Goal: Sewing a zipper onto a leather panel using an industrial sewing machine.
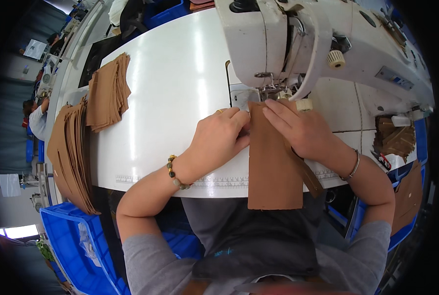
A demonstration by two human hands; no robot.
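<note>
A rectangular brown piece [274, 182] lies under the white sewing machine's needle and presser foot [263, 93] and extends over the front edge of the table. My left hand [218, 132] is curled at the piece's upper left edge, fingertips closed on it. My right hand [303, 128] rests on top with fingers extended and close to the presser foot. A narrow darker brown strip [308, 179] sticks out diagonally below my right hand. Whatever lies beneath my fingers is hidden.
Two stacks of brown pieces [106, 93] [67, 152] sit on the left. Small brown scraps [394, 137] and red-handled snips [380, 158] lie right. Blue bins [52, 221] stand below the white table [165, 69]. Co-workers [37, 113] sit at machines far left.
</note>
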